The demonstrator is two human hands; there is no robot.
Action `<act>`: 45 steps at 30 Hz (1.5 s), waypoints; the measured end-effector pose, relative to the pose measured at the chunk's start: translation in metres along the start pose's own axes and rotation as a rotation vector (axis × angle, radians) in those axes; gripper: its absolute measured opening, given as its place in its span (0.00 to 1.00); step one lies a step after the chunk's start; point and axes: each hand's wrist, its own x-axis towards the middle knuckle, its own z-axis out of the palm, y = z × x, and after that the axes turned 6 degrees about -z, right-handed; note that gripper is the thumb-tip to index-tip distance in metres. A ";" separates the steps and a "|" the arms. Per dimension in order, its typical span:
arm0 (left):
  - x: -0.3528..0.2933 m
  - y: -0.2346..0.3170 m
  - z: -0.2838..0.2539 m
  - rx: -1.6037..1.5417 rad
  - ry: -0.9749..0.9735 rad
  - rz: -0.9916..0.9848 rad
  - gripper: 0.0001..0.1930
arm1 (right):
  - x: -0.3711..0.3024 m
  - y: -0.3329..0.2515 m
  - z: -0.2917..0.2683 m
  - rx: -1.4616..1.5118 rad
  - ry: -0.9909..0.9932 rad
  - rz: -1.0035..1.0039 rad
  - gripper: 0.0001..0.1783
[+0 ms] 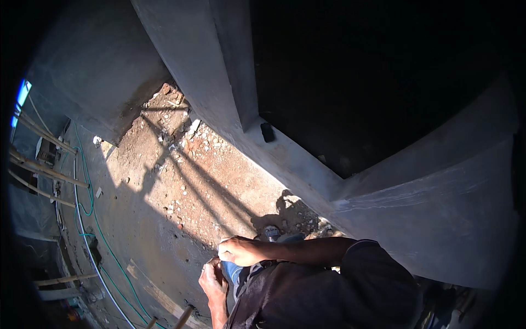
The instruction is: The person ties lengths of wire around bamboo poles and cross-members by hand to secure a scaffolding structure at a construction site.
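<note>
At lower centre, the right hand (241,251) and left hand (212,279) curl near the blue trousers (232,271) (whether either grips anything, I cannot tell). Loose rubble (310,223) beside the foot (272,232) could roll, causing a stumble.

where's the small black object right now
In the head view, the small black object lies just above the picture's centre on the grey sill of the dark opening, near the foot of its left jamb, well above the right hand.
</note>
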 end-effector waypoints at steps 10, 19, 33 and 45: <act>0.285 -0.076 -0.028 -0.265 -0.071 0.185 0.08 | 0.226 0.060 -0.080 0.472 0.278 0.297 0.13; 0.523 -0.116 -0.118 0.104 -0.256 0.451 0.05 | 0.428 0.103 -0.124 0.780 0.543 0.369 0.10; 0.792 -0.266 -0.185 -0.248 -0.214 -0.336 0.13 | 0.800 0.210 -0.199 0.888 -0.045 0.574 0.12; 1.101 -0.304 -0.211 -0.589 -0.365 -0.133 0.13 | 1.036 0.242 -0.348 1.143 0.103 0.661 0.09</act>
